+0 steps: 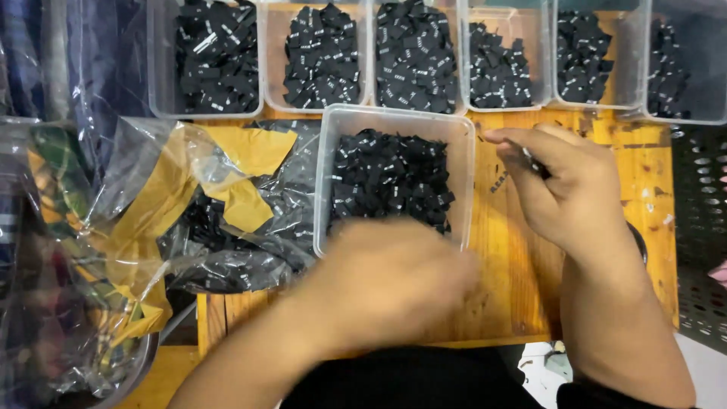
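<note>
A clear plastic tub [332,129] full of small black fabric labels [390,174] stands on a wooden board [522,250]. My left hand [386,284] is blurred at the tub's near edge, palm down; whether it holds anything cannot be told. My right hand [564,185] hovers just right of the tub, fingers curled around a few small black labels [535,163] that peek out between finger and thumb.
Several more clear tubs [261,83] of black labels line the far edge of the board. To the left lie crumpled clear plastic bags [151,220] with yellow tape and more labels inside. A perforated metal surface [700,227] is at the right.
</note>
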